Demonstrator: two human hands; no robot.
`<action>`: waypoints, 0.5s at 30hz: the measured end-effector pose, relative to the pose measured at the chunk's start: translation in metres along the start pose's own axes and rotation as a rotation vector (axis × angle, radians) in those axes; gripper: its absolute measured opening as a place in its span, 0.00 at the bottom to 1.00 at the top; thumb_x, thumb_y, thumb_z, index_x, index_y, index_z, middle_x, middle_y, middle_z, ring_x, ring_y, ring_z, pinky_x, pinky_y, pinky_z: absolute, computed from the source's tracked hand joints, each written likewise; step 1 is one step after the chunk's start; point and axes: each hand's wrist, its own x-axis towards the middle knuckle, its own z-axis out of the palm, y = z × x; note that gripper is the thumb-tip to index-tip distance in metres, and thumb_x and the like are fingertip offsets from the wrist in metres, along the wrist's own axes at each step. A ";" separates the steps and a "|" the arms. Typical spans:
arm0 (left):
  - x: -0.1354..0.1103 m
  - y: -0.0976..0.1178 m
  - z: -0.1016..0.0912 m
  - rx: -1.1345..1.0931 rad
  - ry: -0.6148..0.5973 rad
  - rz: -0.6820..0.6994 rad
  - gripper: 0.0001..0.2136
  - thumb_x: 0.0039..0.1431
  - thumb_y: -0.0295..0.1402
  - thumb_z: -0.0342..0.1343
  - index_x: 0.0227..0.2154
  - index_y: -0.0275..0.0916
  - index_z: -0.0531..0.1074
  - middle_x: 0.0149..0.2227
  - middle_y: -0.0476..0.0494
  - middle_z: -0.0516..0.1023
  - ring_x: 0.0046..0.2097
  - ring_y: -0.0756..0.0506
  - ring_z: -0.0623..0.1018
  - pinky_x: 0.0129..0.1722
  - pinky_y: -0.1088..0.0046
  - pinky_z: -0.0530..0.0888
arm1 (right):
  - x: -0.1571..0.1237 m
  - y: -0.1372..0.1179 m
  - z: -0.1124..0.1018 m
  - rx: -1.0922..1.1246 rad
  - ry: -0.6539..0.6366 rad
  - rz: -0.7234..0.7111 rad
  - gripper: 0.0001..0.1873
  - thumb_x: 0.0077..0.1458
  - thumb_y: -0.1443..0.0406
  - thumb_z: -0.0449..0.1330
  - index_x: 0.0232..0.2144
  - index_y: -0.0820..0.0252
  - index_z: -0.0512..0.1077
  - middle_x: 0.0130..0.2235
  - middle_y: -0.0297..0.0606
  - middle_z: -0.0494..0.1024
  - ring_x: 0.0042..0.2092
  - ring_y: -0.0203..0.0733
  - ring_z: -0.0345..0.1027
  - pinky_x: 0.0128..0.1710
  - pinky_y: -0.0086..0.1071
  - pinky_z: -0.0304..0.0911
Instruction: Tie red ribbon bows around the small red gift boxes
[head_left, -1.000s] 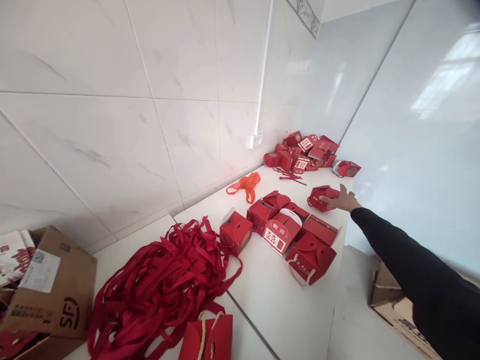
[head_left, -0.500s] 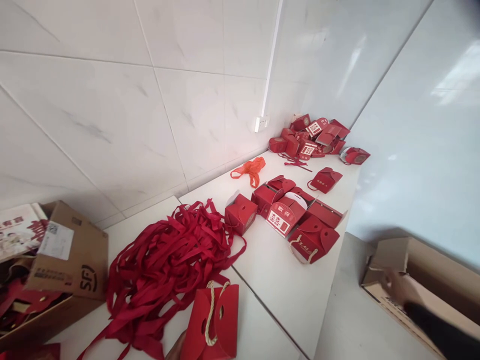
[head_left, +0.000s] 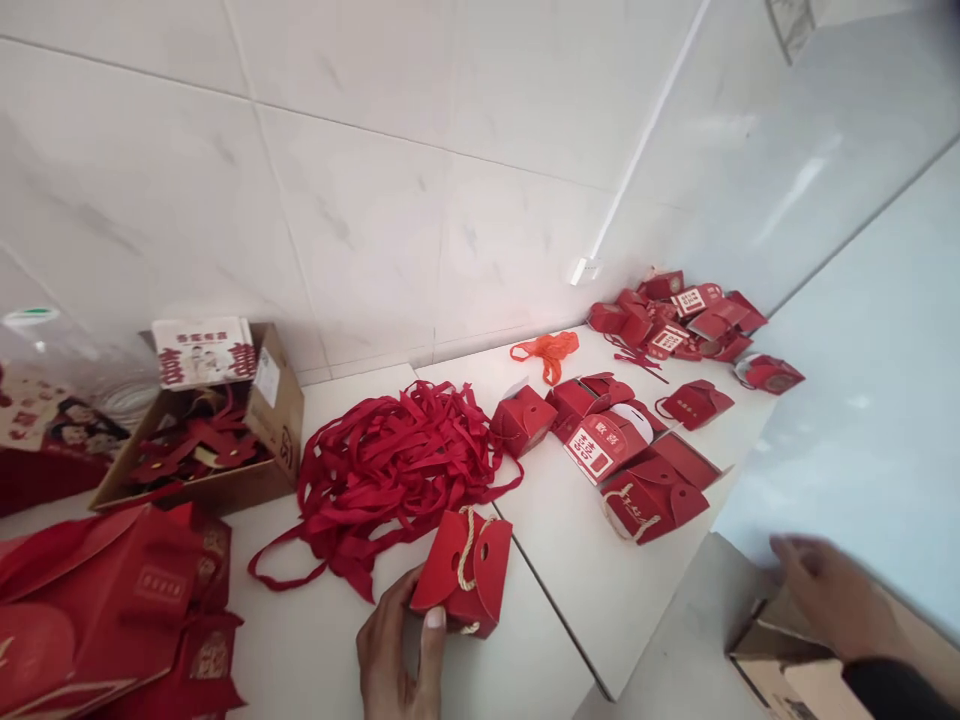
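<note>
My left hand [head_left: 397, 640] is closed on a small red gift box [head_left: 469, 570], thumb on the near side, at the table's front. The box has a cream rope handle and round holes in its folded flaps. My right hand [head_left: 840, 600] is blurred over an open cardboard carton [head_left: 787, 665] at the lower right; whether it holds anything cannot be made out. Just behind the held box spreads a tangled heap of dark red ribbon [head_left: 397, 450]. Several red gift boxes [head_left: 652, 490] stand grouped to its right.
More red boxes [head_left: 675, 320] are piled at the table's far end, near an orange-red plastic bag [head_left: 551, 350]. At left stand a brown carton [head_left: 285, 410] with red pieces and large red bags [head_left: 97, 600]. A seam [head_left: 547, 590] crosses the white tabletop.
The view has swung left and down. My left hand now shows clearly, with the red gift box. My right hand is higher relative to the carton.
</note>
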 end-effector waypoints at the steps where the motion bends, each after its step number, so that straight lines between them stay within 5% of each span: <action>1: 0.000 0.002 0.000 -0.009 -0.001 -0.005 0.27 0.67 0.59 0.47 0.49 0.42 0.78 0.48 0.38 0.82 0.52 0.35 0.78 0.53 0.56 0.75 | 0.010 -0.016 -0.007 0.024 0.032 -0.055 0.06 0.69 0.59 0.61 0.46 0.50 0.75 0.40 0.38 0.79 0.36 0.42 0.75 0.33 0.35 0.73; 4: 0.000 0.005 0.001 -0.041 -0.004 0.006 0.26 0.67 0.58 0.47 0.48 0.43 0.77 0.48 0.40 0.83 0.52 0.35 0.77 0.55 0.55 0.73 | 0.032 -0.093 -0.011 0.152 0.060 -0.418 0.12 0.72 0.59 0.54 0.52 0.54 0.72 0.44 0.44 0.80 0.42 0.46 0.77 0.47 0.43 0.75; 7: 0.000 0.005 0.000 -0.042 -0.007 0.048 0.25 0.67 0.56 0.48 0.49 0.43 0.78 0.48 0.40 0.83 0.51 0.35 0.78 0.54 0.55 0.73 | 0.037 -0.185 0.011 0.209 -0.069 -0.833 0.20 0.67 0.54 0.61 0.56 0.56 0.73 0.56 0.45 0.77 0.55 0.51 0.73 0.56 0.51 0.70; 9: -0.001 0.003 0.000 -0.034 -0.020 0.065 0.25 0.67 0.56 0.48 0.49 0.42 0.78 0.49 0.39 0.83 0.51 0.35 0.79 0.53 0.55 0.73 | 0.033 -0.231 0.032 0.185 -0.139 -0.959 0.25 0.66 0.53 0.63 0.60 0.57 0.71 0.59 0.46 0.74 0.58 0.53 0.71 0.57 0.53 0.68; 12: -0.002 0.001 0.002 -0.061 -0.014 0.046 0.25 0.68 0.55 0.48 0.49 0.42 0.78 0.50 0.38 0.82 0.52 0.34 0.78 0.54 0.54 0.72 | 0.030 -0.259 0.057 0.114 -0.201 -0.989 0.25 0.67 0.54 0.63 0.61 0.58 0.69 0.59 0.46 0.74 0.54 0.51 0.73 0.53 0.50 0.72; 15: -0.005 0.002 0.006 -0.098 0.000 0.024 0.23 0.68 0.54 0.48 0.50 0.43 0.78 0.51 0.39 0.82 0.53 0.34 0.76 0.55 0.53 0.70 | 0.034 -0.248 0.067 0.046 -0.197 -0.962 0.23 0.67 0.56 0.63 0.60 0.58 0.70 0.57 0.45 0.75 0.51 0.49 0.74 0.50 0.48 0.73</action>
